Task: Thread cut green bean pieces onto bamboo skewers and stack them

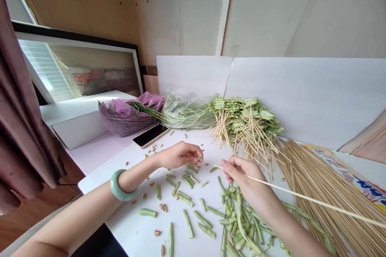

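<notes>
My right hand is closed on a long thin bamboo skewer. The skewer's tip points left past my fingers, and its long end runs off to the right over my forearm. My left hand, with a pale green bangle on the arm, pinches a small piece of green bean, mostly covered by the fingers. A gap lies between the skewer tip and this hand. Cut bean pieces are scattered below the hands, and a heap of longer beans lies beneath my right wrist.
Loose skewers lie at right. Behind stand stacked skewered beans, a clear plastic bag and a purple bag with green stalks. A phone lies on the white table. Small brown bits are scattered about.
</notes>
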Demonstrator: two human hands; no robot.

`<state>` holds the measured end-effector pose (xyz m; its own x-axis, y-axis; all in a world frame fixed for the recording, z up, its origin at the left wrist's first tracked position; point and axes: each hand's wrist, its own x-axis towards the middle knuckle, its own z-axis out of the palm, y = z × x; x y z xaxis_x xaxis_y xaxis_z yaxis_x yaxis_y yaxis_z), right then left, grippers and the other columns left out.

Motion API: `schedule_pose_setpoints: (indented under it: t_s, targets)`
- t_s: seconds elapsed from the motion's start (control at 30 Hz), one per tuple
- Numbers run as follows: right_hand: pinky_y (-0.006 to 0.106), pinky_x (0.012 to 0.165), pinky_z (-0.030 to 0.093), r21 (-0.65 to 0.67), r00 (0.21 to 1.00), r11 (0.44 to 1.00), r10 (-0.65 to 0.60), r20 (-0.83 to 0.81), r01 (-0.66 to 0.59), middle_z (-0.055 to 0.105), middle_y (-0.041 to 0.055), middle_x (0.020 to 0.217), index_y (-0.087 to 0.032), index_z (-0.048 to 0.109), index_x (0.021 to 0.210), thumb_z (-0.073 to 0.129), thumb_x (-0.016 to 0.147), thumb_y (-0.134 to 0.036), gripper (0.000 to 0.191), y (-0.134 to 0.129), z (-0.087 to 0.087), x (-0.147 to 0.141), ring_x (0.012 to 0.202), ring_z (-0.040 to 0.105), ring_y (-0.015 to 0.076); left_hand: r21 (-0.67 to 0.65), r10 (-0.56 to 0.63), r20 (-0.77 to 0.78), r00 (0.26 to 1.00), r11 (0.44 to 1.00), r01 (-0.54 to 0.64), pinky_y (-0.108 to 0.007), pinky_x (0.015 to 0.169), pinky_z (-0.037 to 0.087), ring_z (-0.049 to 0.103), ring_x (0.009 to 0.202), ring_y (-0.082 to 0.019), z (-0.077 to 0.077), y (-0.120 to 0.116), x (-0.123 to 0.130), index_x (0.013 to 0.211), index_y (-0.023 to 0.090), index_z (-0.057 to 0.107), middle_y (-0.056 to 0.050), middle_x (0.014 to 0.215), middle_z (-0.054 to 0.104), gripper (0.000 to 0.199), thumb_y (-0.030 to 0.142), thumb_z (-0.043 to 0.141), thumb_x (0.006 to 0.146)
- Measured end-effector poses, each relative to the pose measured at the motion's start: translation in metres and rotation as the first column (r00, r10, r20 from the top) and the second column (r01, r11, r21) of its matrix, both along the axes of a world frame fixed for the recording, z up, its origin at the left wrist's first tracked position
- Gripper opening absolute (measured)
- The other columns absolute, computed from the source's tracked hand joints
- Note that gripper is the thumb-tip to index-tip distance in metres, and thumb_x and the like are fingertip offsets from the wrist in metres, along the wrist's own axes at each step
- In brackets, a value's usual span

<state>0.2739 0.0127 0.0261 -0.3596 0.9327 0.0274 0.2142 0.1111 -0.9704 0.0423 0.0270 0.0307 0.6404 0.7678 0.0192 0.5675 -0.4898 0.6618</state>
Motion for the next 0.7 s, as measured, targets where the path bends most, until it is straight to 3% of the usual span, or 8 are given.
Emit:
schedule_pose_setpoints:
  t_s: [0.1,0.23,0.33,0.4,0.53,0.7]
  targets:
    - [0.027,0.054,0.041,-0.025,1.0,0.999,0.023,-0.015,-0.023,0.048,-0.0035,0.055,-0.02,0.054,0.065,0.049,0.077,-0.067,0.049,-0.002,-0.005,-0.005,0.054,0.047,0.0129,-0.055,0.035,0.039,0.999,0.998,-0.033,-0.023,0.066,0.05,0.066,0.078,-0.015,-0.004,0.002,-0.002,0.101,0.013,0.049,-0.01,0.091,0.067,0.014,0.024,0.045,0.093]
    - [0.031,0.067,0.048,-0.088,0.991,0.988,0.127,0.036,-0.123,0.063,0.0015,0.071,-0.019,0.064,0.092,0.048,0.081,-0.063,0.048,-0.006,-0.013,-0.006,0.068,0.06,0.0177,-0.097,0.017,-0.059,0.998,0.995,-0.023,-0.022,0.059,0.045,0.059,0.064,-0.013,-0.005,0.001,-0.008,0.094,0.015,0.056,-0.001,0.073,0.064,0.029,0.032,0.07,0.077]
    - [0.035,0.078,0.049,-0.141,0.976,0.974,0.193,0.1,-0.179,0.071,0.007,0.087,-0.017,0.069,0.09,0.059,0.078,-0.053,0.039,-0.011,-0.019,-0.005,0.084,0.065,0.0229,-0.038,0.059,-0.173,0.983,0.997,-0.066,-0.023,0.053,0.037,0.054,0.061,-0.014,-0.005,-0.002,-0.012,0.108,0.018,0.057,-0.002,0.077,0.063,0.045,0.033,0.075,0.07]
    - [0.035,0.08,0.049,-0.152,0.971,0.97,0.207,0.121,-0.188,0.072,0.0075,0.091,-0.018,0.071,0.09,0.066,0.074,-0.043,0.03,-0.013,-0.023,-0.006,0.089,0.065,0.0244,0.021,0.095,-0.215,0.972,0.996,-0.092,-0.024,0.052,0.034,0.051,0.061,-0.015,-0.005,-0.005,-0.013,0.116,0.019,0.054,-0.003,0.081,0.062,0.05,0.034,0.072,0.072]
    - [0.034,0.073,0.049,-0.099,0.978,0.983,0.168,0.124,-0.157,0.071,0.0066,0.082,-0.018,0.071,0.084,0.063,0.076,-0.038,0.023,-0.012,-0.032,-0.01,0.08,0.064,0.0233,0.072,0.041,-0.208,0.977,0.997,-0.026,-0.023,0.056,0.036,0.052,0.061,-0.014,-0.005,-0.007,-0.013,0.112,0.021,0.058,-0.001,0.078,0.06,0.033,0.027,0.065,0.079]
    - [0.031,0.063,0.044,0.001,0.987,0.993,0.121,0.107,-0.121,0.064,0.0046,0.069,-0.018,0.067,0.078,0.051,0.085,-0.049,0.036,-0.006,-0.04,-0.011,0.067,0.057,0.0198,0.095,-0.074,-0.133,0.988,0.992,0.087,-0.023,0.064,0.042,0.058,0.073,-0.015,-0.004,-0.009,-0.01,0.096,0.018,0.067,-0.005,0.086,0.065,0.016,0.015,0.058,0.083]
